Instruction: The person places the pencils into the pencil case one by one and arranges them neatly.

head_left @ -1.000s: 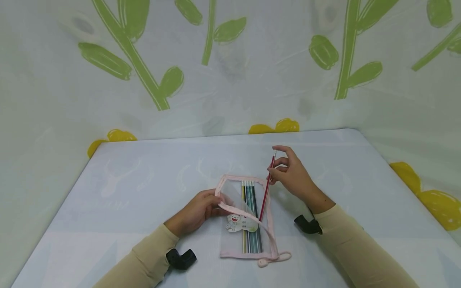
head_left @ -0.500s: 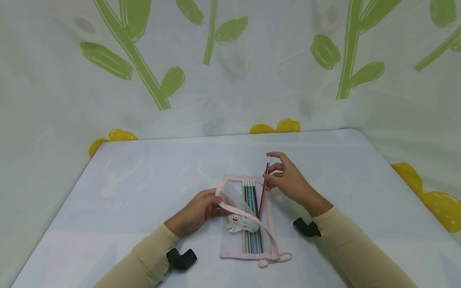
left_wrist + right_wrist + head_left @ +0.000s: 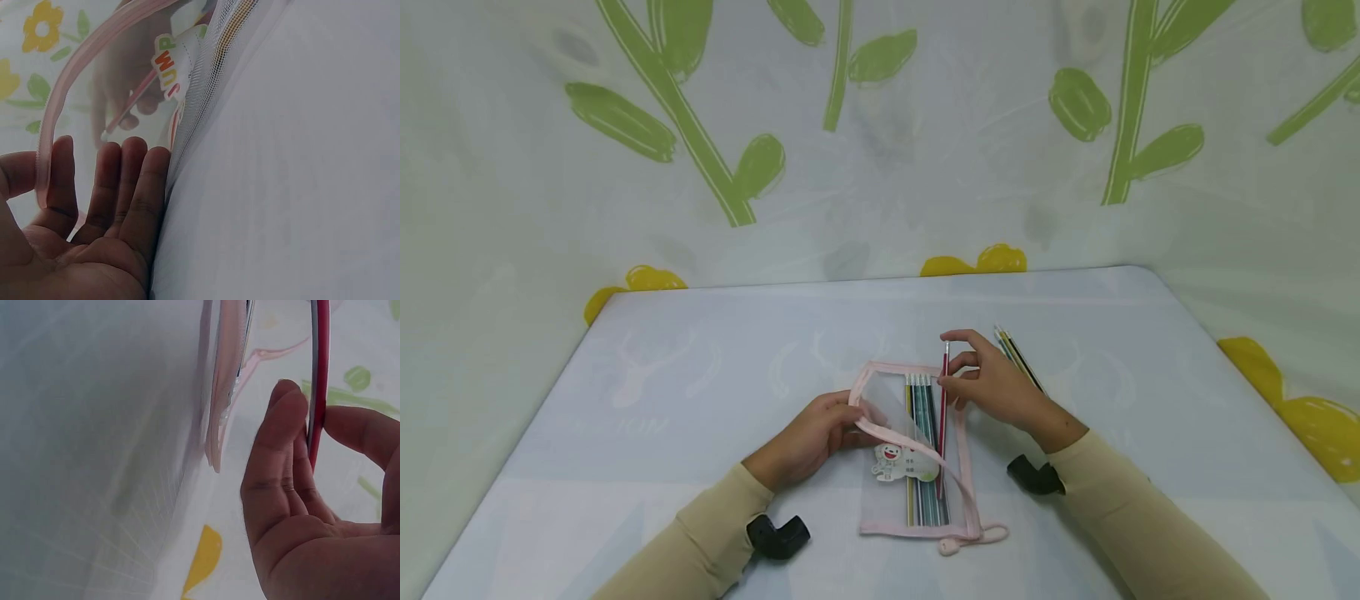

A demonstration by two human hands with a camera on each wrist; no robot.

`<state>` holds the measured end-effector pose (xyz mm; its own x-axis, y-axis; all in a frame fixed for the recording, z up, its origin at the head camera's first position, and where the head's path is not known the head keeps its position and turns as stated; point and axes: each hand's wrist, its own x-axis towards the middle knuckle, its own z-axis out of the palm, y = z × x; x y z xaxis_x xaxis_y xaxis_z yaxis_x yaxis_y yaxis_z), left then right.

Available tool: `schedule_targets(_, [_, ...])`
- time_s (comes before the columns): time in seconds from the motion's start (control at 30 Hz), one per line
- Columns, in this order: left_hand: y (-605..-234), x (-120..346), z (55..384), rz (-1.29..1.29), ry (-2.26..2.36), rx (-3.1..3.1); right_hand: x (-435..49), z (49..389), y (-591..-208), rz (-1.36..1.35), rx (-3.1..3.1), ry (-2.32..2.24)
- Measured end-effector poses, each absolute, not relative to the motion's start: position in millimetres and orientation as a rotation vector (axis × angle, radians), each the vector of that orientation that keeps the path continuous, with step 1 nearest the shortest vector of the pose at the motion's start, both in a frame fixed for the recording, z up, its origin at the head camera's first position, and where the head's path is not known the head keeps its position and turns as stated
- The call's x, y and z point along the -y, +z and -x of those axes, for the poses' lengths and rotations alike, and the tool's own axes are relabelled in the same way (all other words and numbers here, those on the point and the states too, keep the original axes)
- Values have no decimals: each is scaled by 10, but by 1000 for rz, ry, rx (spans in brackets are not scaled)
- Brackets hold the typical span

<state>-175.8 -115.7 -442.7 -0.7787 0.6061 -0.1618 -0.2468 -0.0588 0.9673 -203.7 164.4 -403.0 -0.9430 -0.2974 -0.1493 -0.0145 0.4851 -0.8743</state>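
Observation:
A see-through pencil pouch point(image 3: 880, 508) with pink trim lies on the table, its top flap lifted. My left hand point(image 3: 816, 435) pinches the pink edge of that flap between thumb and forefinger, the other fingers reaching under it in the left wrist view. Several pencils point(image 3: 919, 417) lie side by side inside. My right hand point(image 3: 1003, 390) holds a red pencil point(image 3: 943, 404) near its upper end, with the forefinger at its tip. The red pencil's lower part is within the pouch opening, behind the clear flap, to the right of the other pencils.
Several more pencils point(image 3: 1019, 358) lie on the table behind my right hand, partly hidden by it. A pink zipper pull with a loop point(image 3: 951, 546) sticks out at the pouch's near right corner. A white cartoon label point(image 3: 904, 463) is on the flap.
My right hand has moved left and down, carrying the red pencil lower into the pouch and straighter. The pencils behind that hand have come into view. My left hand stays put.

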Motion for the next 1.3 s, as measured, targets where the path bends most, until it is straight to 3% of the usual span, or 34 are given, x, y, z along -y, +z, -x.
schedule_targets(1.3, [-4431,1169,1779,-396,1864,-1654,-1633,2028,-4136,412,-2375,-1288])
